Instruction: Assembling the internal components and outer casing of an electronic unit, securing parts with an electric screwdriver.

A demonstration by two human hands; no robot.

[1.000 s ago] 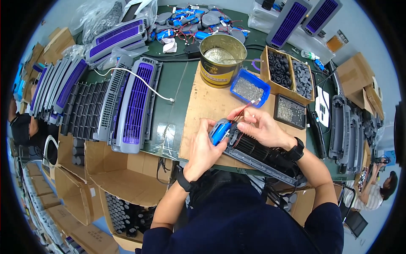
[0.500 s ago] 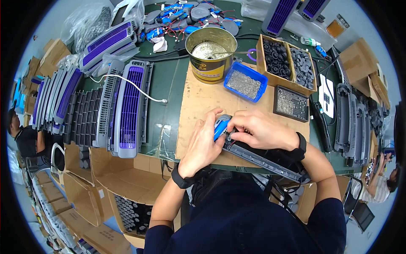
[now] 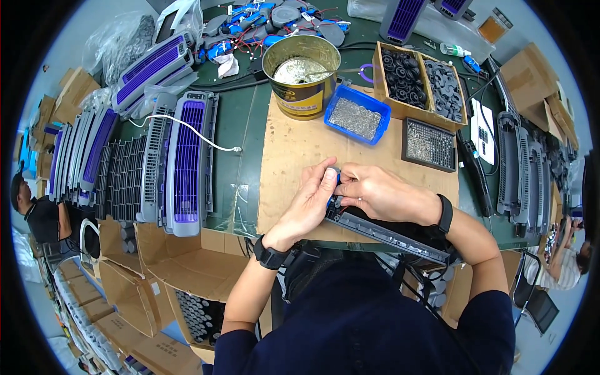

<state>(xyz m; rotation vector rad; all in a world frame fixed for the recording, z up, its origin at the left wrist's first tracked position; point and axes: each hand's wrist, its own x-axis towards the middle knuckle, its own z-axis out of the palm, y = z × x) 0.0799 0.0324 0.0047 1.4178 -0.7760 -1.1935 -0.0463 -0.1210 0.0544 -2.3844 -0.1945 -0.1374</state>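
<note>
A long grey plastic housing lies slantwise along the near edge of the cardboard sheet, its far end between my hands. At that end my left hand is closed round a small blue part, thumb on top, mostly covering it. My right hand bends over the same end with its fingertips pinched together. What those fingertips grip is hidden. The right forearm passes over the housing's dark inner side.
Beyond my hands stand a metal tin, a blue tray of small metal pieces, a dark tray of small parts and a wooden box of plastic parts. A black electric screwdriver lies right. Purple-grilled units stand left.
My left thumb has come up over the blue part, so less of it shows. Both hands stay at the housing's end. The whole view has shifted slightly.
</note>
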